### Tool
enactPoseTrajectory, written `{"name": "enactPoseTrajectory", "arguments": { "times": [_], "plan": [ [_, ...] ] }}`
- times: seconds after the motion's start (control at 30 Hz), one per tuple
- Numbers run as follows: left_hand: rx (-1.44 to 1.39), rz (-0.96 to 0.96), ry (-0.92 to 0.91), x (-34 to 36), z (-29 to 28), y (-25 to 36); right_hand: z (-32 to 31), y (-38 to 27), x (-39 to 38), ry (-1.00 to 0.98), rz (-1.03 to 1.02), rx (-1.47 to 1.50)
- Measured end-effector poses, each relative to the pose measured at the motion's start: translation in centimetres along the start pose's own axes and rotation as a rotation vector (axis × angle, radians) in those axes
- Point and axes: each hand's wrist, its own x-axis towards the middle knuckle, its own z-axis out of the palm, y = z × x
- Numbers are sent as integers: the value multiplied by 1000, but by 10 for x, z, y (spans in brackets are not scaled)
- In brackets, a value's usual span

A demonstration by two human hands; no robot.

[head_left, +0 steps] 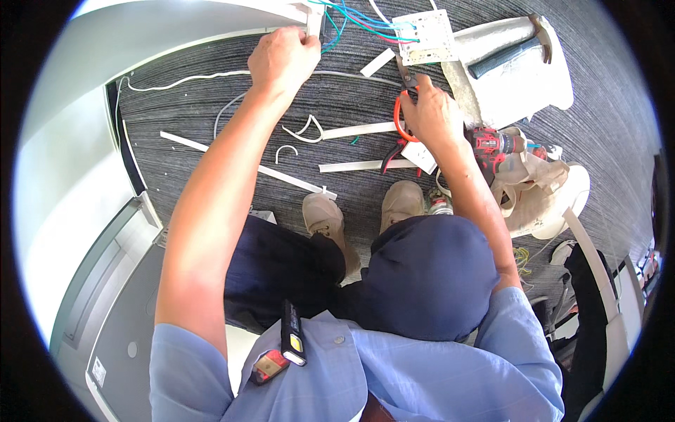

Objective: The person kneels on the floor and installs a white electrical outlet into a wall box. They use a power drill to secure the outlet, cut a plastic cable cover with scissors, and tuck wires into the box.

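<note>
My left hand (283, 62) is closed at the foot of the wall, its thumb against the lower end of a white plastic trunking strip (313, 21). Orange-handled scissors (398, 118) are in my right hand (434, 112), their blades pointing away from me over the carpet. Just beyond the blades lies a short white trunking offcut (378, 62). Blue, green and red wires (362, 20) run from beside my left hand to a white square socket plate (425, 35), which lies with its back up. My left fingertips are hidden.
A hammer (517, 55) rests on a white sack (524, 88) at the far right. Nearer are a red-and-black power drill (492, 144) and a beige bag (538, 190). Trunking strips (362, 130) and a white cable (190, 79) lie on the dark carpet (183, 112).
</note>
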Motion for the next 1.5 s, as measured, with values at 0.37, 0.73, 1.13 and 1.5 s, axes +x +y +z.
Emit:
{"name": "enactPoseTrajectory", "arguments": {
  "times": [0.37, 0.73, 1.13, 1.5],
  "plan": [
    [-119, -220, 175, 10, 38, 16, 60, -99, 93, 2, 234, 1501],
    [-207, -160, 314, 8, 52, 10, 69, -114, 149, 1, 172, 1228],
    [-213, -150, 237, 7, 49, 6, 98, -110, 158, 346, -40, 1351],
    [-229, -26, 380, 7, 62, 1, 69, -117, 138, 137, 133, 1442]
  ]
}}
